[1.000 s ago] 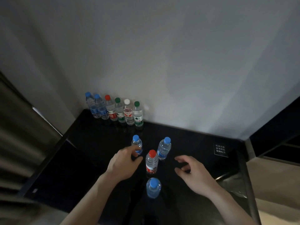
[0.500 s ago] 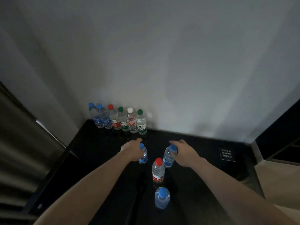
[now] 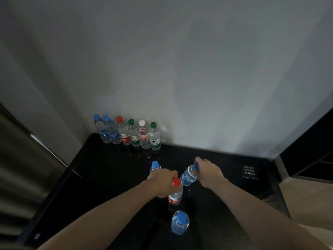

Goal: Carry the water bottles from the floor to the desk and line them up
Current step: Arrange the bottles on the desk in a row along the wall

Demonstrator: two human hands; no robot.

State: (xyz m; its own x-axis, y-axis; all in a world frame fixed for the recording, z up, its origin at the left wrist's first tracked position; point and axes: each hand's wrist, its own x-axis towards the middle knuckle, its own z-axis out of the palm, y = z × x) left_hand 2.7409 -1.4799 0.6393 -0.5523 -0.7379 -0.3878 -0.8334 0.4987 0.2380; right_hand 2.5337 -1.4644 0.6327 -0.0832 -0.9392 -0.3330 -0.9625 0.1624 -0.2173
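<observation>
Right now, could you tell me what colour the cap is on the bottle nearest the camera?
Blue: nearest bottle, head view.

left hand (image 3: pixel 163 183): holds red-capped bottle (image 3: pixel 175 193) | right hand (image 3: pixel 209 171): holds tilted blue-capped bottle (image 3: pixel 188 175) | black desk (image 3: pixel 108 170)

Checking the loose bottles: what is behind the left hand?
A blue-capped bottle stands behind the left hand; only its cap and shoulder show. The hand covers its body and base.

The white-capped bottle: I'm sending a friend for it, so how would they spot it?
On the black desk, six bottles line the wall in the back left corner. The white-capped bottle stands second from the right, between two green-capped ones, and it is the row's only white cap.
</observation>
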